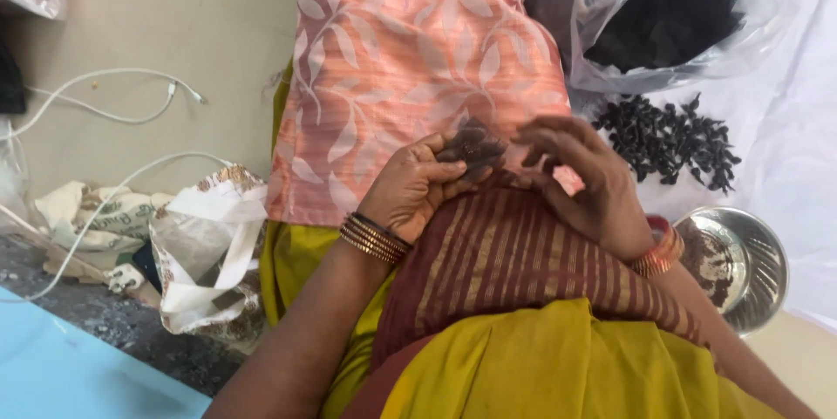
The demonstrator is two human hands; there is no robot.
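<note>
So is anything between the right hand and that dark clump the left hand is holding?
Nothing visible. The left hand pinches the dark clump over the pink cloth; the right hand sits just beside it with only a small open gap between.

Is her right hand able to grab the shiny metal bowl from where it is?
Probably yes. The right hand sits over the lap, the metal bowl lies on the same side, close beside the right forearm, and nothing lies between. The hand looks busy with the left hand's dark clump, though.
</note>
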